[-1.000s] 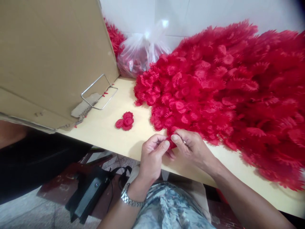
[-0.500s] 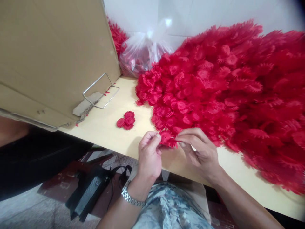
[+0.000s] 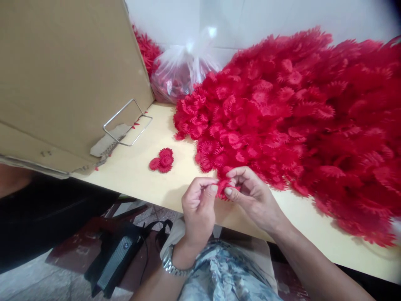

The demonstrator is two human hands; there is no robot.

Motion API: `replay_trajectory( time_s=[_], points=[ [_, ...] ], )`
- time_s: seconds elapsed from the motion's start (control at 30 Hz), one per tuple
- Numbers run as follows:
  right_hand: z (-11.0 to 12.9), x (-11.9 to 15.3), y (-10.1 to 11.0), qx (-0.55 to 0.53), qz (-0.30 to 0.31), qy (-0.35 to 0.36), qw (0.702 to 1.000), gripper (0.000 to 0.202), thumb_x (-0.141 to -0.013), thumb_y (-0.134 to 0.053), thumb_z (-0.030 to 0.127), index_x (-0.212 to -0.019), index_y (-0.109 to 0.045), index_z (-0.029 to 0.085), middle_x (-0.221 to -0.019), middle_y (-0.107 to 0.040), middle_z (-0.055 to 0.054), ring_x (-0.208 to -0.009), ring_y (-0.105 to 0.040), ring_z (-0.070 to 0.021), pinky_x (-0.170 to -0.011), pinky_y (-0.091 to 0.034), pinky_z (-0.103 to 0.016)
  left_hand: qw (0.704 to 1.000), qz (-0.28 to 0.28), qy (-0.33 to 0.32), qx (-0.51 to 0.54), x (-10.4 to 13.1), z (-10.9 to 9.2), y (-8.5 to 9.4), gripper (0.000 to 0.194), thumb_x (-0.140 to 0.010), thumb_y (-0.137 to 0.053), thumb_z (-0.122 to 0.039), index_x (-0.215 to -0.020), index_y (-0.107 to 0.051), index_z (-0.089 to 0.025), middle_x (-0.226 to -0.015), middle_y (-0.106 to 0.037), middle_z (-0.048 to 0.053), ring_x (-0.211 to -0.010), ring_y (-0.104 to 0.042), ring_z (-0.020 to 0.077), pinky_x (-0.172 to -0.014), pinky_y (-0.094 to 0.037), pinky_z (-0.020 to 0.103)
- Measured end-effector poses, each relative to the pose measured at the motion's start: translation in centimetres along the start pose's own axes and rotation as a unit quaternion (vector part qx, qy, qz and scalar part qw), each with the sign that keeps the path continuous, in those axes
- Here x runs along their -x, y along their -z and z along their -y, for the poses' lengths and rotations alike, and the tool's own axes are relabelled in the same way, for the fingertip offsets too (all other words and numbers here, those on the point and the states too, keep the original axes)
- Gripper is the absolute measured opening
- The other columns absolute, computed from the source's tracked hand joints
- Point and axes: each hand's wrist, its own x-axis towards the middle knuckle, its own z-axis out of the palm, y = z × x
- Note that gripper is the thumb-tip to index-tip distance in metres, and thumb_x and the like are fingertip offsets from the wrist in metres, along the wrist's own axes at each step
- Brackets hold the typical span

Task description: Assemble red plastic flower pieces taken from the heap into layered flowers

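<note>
A red fringed flower piece (image 3: 223, 189) is held between my two hands above the table's front edge. My left hand (image 3: 200, 207) pinches its left side between thumb and forefinger. On the right side, my right hand (image 3: 250, 194) grips the same piece with thumb and fingertips. Just behind my hands spreads a big heap of red fringed flower pieces (image 3: 263, 113). A small cluster of red discs (image 3: 163, 160) lies on the pale table (image 3: 138, 167) to the left of my hands.
A cardboard box (image 3: 69, 75) stands at the left, with a bent wire frame (image 3: 128, 122) by its lower edge. Behind is a clear plastic bag (image 3: 178, 75) of red pieces. A black bag (image 3: 114, 255) sits below the table. Part of another person shows at far left.
My right hand has closed in on the flower piece, and its thumb now presses on it. Both hands are closer together. The view has shifted slightly.
</note>
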Motion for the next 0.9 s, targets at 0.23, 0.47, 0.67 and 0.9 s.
replay_trajectory(
  time_s=[0.23,0.47,0.67,0.9],
  points=[
    [0.7,0.5,-0.2,0.054,0.001,0.028,0.998,0.015,-0.081,-0.059,0.028,-0.093,-0.057,0.019,-0.077,-0.059,0.001,-0.067,-0.052,-0.0105,-0.061,-0.044,-0.024,0.954,-0.061,0.182,0.229,-1.4,-0.8,-0.9,0.012,-0.064,-0.067,-0.014,-0.064,-0.055,-0.016,-0.058,-0.057,-0.003,-0.056,-0.051,0.0079,-0.057,-0.04,0.019],
    [1.2,0.9,0.9,0.078,-0.027,0.026,0.996,0.015,-0.081,-0.06,0.028,-0.093,-0.06,0.019,-0.074,-0.059,0.0,-0.063,-0.054,-0.0102,-0.054,-0.043,-0.021,0.95,-0.114,0.101,0.273,-3.9,-2.4,0.0,0.017,-0.067,-0.063,-0.01,-0.067,-0.05,-0.021,-0.064,-0.06,-0.006,-0.059,-0.057,0.0099,-0.066,-0.048,0.027],
    [1.8,0.6,1.9,0.064,-0.018,0.043,0.997,0.021,-0.08,-0.064,0.025,-0.1,-0.06,0.02,-0.079,-0.062,-0.001,-0.07,-0.059,-0.0108,-0.064,-0.049,-0.022,0.974,-0.016,0.155,0.163,-3.8,-2.2,-0.5,0.012,-0.067,-0.063,-0.013,-0.064,-0.052,-0.017,-0.057,-0.057,-0.003,-0.052,-0.053,0.0089,-0.056,-0.044,0.024],
    [1.6,0.2,2.1,0.064,-0.036,0.051,0.996,0.02,-0.077,-0.067,0.026,-0.094,-0.061,0.018,-0.077,-0.062,-0.001,-0.067,-0.058,-0.0107,-0.06,-0.05,-0.023,0.979,0.05,0.157,0.117,-3.1,-1.8,-0.3,0.018,-0.064,-0.051,-0.002,-0.074,-0.055,-0.016,-0.06,-0.055,-0.003,-0.054,-0.052,0.0084,-0.053,-0.039,0.02]
  ],
)
